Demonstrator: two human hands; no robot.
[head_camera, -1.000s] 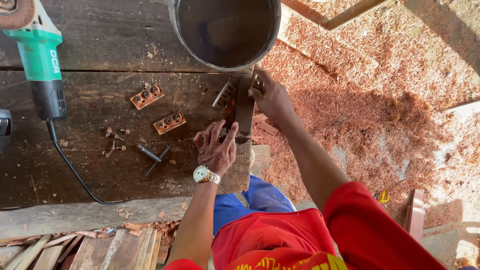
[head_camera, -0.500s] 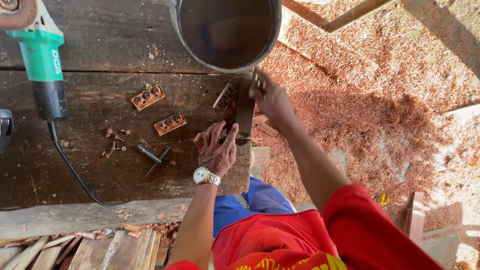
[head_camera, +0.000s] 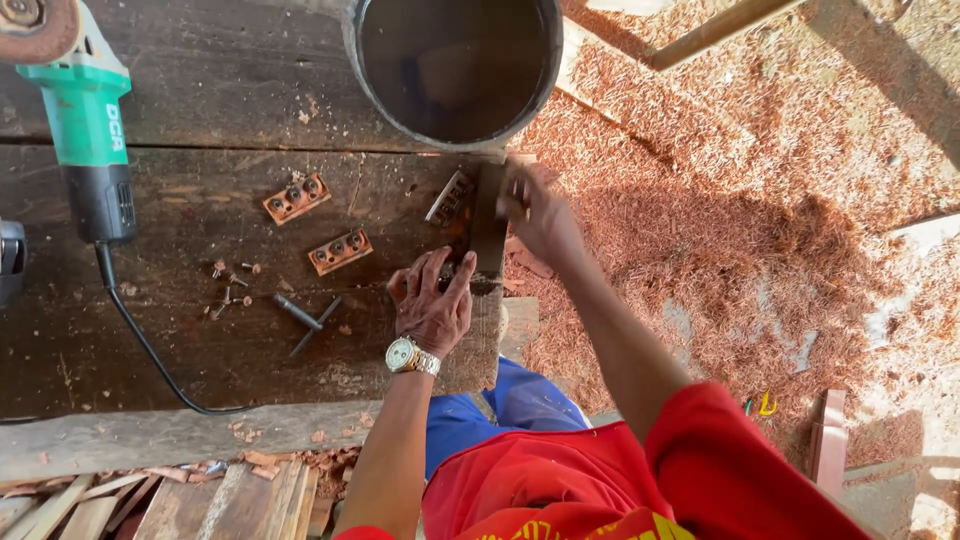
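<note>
My left hand (head_camera: 433, 303), with a wristwatch on it, presses flat on the right end of a dark wooden workbench (head_camera: 200, 340), its fingers on the near end of a long dark metal blade (head_camera: 487, 225). My right hand (head_camera: 540, 215) grips the far part of that blade at the bench's right edge and is blurred. A small toothed metal piece (head_camera: 450, 198) lies just left of the blade.
A large dark bucket (head_camera: 455, 65) stands at the bench's far edge. Two rusty orange brackets (head_camera: 318, 225), loose screws (head_camera: 230, 285) and a T-shaped key (head_camera: 305, 320) lie mid-bench. A green angle grinder (head_camera: 85, 130) with a black cord lies far left. Reddish wood shavings (head_camera: 760, 200) cover the ground to the right.
My right hand has shifted slightly along the blade and blurs with motion. My left hand stays pressed in place.
</note>
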